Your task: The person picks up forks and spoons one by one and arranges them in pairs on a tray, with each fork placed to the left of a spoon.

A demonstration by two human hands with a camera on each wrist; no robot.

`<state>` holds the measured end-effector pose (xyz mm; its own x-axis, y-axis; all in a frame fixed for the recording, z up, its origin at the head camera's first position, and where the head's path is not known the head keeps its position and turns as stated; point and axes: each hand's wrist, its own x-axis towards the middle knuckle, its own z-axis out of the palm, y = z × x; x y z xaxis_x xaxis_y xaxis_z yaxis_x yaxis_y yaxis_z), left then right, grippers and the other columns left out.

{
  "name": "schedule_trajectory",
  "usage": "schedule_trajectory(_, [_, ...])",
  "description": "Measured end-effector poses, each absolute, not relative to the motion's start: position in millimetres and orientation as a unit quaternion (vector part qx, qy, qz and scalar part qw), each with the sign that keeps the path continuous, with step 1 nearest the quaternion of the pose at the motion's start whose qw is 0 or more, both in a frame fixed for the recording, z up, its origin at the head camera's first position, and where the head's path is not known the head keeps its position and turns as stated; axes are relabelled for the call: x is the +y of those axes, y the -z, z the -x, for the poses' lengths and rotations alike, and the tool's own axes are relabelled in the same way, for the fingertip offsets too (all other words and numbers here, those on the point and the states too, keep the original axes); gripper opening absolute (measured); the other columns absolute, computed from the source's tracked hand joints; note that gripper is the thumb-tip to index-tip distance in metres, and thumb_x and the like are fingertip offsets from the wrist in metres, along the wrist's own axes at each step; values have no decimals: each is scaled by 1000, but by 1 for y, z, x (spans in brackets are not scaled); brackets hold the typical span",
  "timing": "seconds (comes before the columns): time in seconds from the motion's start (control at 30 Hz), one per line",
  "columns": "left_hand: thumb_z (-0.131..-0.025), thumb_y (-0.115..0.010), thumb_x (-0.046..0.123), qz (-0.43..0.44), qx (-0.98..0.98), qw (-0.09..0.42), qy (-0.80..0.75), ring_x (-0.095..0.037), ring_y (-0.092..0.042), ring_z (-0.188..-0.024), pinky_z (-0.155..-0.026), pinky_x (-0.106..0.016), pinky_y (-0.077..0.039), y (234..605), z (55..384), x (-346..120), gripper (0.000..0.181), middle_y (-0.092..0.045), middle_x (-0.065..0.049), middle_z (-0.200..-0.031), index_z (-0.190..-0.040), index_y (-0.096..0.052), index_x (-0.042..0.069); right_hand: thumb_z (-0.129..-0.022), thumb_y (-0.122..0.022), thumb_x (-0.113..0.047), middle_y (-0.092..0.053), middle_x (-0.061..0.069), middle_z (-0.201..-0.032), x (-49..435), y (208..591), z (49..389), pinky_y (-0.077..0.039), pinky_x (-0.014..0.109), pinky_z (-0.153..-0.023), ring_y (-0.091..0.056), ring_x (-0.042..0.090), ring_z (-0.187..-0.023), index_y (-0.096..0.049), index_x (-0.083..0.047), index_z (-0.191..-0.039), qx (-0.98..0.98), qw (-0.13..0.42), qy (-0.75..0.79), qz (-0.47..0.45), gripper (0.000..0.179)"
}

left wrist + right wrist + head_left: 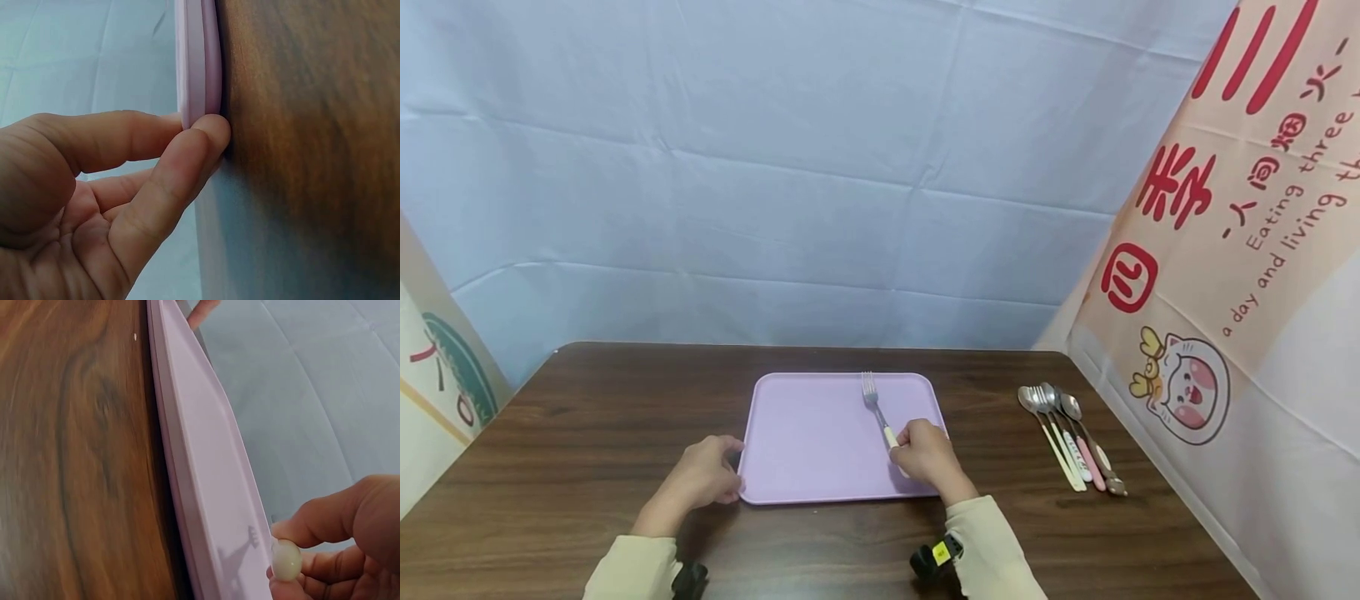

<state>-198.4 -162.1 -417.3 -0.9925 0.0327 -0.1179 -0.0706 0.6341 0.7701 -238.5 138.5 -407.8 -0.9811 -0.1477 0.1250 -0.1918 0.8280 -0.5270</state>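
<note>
A lilac rectangular tray point(820, 442) lies flat on the table. My left hand point(703, 473) is at its left edge; in the left wrist view, thumb and fingers point(181, 153) pinch the rim. Over the tray's right part is a fork point(880, 419) with a metal head and cream handle, tines pointing to the far rim. My right hand point(927, 454) pinches the fork's handle near its end. The right wrist view shows the rounded cream handle end point(287, 560) between thumb and fingers, just above the tray surface. Only that end of the fork appears there.
On the right of the dark wooden table point(625, 400), several spoons and forks point(1071, 442) lie side by side in a bunch. A pale blue cloth point(775, 167) hangs behind the table. A printed cloth point(1240, 275) hangs along the right side.
</note>
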Motion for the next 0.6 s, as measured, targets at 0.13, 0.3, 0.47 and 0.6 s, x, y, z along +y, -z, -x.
schedule_trajectory(0.13, [-68,-59,-13,11,902,60,-427,-18,-58,-49,-46,-29,-54,418,199,-161,48,-57,-8,-59,-115,-51,-15,-68,-65,-7,-54,0,-61,130,409,238,-44,30,-51,-49,17,-58,-59,-7,-66,-954,36,-286,-86,6])
schedule_trajectory(0.3, [-69,-58,-12,7,905,58,-421,-18,-57,-48,-46,-30,-54,418,199,-161,46,-57,-7,-58,-114,-51,-15,-67,-64,-7,-54,0,-61,119,409,237,-43,30,-50,-48,18,-58,-60,-6,-66,-951,35,-297,-84,5])
schedule_trajectory(0.47, [-69,-58,-11,2,910,56,-410,-17,-56,-47,-45,-30,-52,418,199,-162,46,-56,-7,-57,-114,-51,-14,-67,-63,-5,-53,0,-60,109,410,237,-42,29,-49,-48,17,-56,-59,-6,-65,-947,37,-306,-88,4])
schedule_trajectory(0.6, [-69,-59,-11,1,911,57,-408,-17,-56,-47,-45,-30,-52,418,199,-162,46,-56,-7,-57,-114,-51,-15,-66,-63,-5,-53,0,-61,101,412,236,-43,29,-50,-48,17,-57,-59,-6,-66,-946,34,-311,-87,4])
